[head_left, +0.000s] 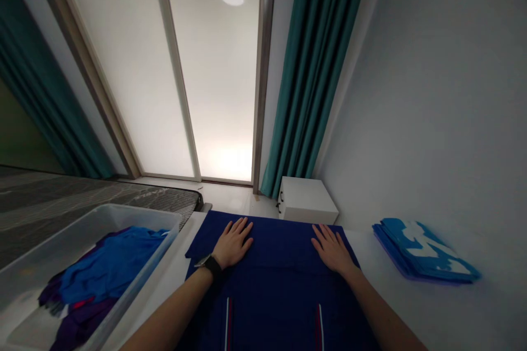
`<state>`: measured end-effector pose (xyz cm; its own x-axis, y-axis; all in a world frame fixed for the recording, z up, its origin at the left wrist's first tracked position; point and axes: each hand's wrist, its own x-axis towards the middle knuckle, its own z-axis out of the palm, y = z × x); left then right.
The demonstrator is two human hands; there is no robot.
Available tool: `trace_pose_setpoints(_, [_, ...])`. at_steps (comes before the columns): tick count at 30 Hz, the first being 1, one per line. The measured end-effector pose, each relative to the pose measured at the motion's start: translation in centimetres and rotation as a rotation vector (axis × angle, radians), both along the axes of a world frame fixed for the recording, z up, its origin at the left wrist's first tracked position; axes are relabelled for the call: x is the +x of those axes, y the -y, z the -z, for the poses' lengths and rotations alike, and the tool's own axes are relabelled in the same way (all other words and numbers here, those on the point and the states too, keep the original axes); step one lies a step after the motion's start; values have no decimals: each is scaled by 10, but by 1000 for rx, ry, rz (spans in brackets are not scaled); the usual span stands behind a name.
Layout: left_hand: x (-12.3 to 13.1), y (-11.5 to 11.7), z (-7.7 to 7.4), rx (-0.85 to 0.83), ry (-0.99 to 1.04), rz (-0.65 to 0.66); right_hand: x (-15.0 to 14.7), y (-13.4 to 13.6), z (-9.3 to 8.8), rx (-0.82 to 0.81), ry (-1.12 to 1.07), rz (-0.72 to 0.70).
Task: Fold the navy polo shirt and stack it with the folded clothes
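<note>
A dark navy garment (280, 269) with two thin red-and-white stripes near its lower part lies spread on a white table (362, 252). My left hand (233, 242), with a black-strapped watch (209, 264) on its wrist, rests flat on the upper left of the cloth, fingers spread. On the upper right, my right hand (332, 249) presses flat in the same way, fingers apart. Neither hand grips the fabric. The garment's near end runs out of view below, so its kind is not clear.
Left of the table stands a clear plastic bin (173, 219) holding crumpled blue and purple clothes (111, 266). Folded blue-and-white cloths (426, 252) lie at the table's right. Beyond are a white cabinet (307, 197), teal curtains (317, 66), frosted sliding doors (222, 93) and a grey mattress (102, 192).
</note>
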<state>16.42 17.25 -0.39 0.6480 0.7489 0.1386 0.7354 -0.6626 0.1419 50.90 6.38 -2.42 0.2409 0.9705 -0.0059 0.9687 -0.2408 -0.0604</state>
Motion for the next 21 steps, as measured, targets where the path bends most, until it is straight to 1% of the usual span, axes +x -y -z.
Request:
trace_pose_setpoints(2, [-4, -1, 2, -3, -11, -24, 9, -1, 2, -7, 12, -2])
trace_pose_setpoints(5, [-8, -4, 1, -14, -37, -18, 19, -2, 4, -12, 17, -34])
trace_pose_setpoints(8, [-11, -8, 0, -14, -54, -11, 26, -1, 6, 6, 15, -70])
trace_pose_setpoints(11, [-11, -12, 3, -1, -50, -15, 30, 0, 7, 17, 21, -88])
trace_pose_setpoints(16, [-11, -13, 7, 16, -59, -17, 22, 0, 3, 12, 18, -72])
trace_pose_setpoints(21, [-10, -11, 2, 10, -90, -11, 10, 8, 0, 52, -25, -151])
